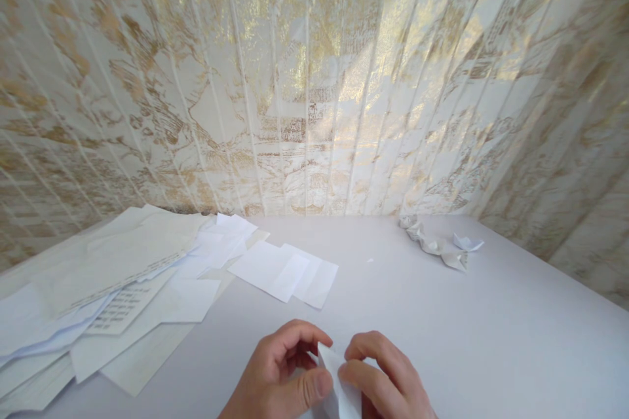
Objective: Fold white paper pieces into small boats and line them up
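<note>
Low in the middle of the head view, a small piece of folded white paper (pixel 339 383) stands between my two hands, with a pointed corner facing up. My left hand (pixel 289 373) pinches it from the left, thumb in front and fingers curled behind. From the right, my right hand (pixel 386 376) has its bent fingers pressed against the paper's side. The lower part of the paper runs out of the picture, and my right thumb is mostly hidden.
Loose paper sheets (pixel 118 262), some printed, lie piled at the left. Two white paper pieces (pixel 275 272) overlap beyond my hands. Several small folded paper shapes (pixel 432 245) sit at the back right of the white table (pixel 491 340). Behind hangs a patterned curtain (pixel 309 78).
</note>
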Motion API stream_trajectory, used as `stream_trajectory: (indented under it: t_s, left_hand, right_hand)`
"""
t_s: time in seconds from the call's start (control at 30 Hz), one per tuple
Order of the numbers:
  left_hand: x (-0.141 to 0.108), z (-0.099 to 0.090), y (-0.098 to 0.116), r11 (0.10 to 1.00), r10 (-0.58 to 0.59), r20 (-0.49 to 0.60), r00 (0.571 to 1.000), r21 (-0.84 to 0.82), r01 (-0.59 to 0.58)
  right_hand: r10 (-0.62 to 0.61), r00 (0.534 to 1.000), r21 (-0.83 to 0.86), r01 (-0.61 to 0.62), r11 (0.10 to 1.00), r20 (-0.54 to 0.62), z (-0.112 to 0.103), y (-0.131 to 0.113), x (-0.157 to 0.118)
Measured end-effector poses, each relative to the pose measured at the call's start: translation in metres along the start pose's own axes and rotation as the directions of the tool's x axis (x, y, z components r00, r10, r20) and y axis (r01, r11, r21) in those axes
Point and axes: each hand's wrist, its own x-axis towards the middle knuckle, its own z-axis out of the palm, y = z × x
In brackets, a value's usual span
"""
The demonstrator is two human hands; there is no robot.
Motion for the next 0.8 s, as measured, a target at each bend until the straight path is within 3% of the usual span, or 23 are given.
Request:
stream_trajectory:
  t_s: [0.13,0.3,0.57,0.8]
  left_hand:
    - [-0.0006,0.0009,-0.0059,0.998,-0.068,0.016,0.998,-0.016,0.068]
    - [0.0000,0.0023,-0.0103,0.990,-0.127,-0.015,0.992,-0.066,0.125]
    - [0.0003,0.0060,-0.0081,0.978,-0.146,-0.038,0.989,-0.153,0.139]
    - [0.0035,0.0025,-0.0104,0.984,-0.117,-0.077,0.990,-0.140,0.105]
  right_hand:
    - [-0.001,1.000,0.009,0.001,1.000,0.001,-0.0003,0.0012,0.0002]
    - [0.013,1.000,0.137,-0.013,0.991,-0.004,0.0022,0.0048,0.0031]
    - [0.102,0.993,0.175,-0.091,0.980,-0.053,0.0035,0.0029,0.0040]
    - [0.269,0.961,0.387,-0.225,0.894,-0.062,0.0085,-0.0005,0.0036]
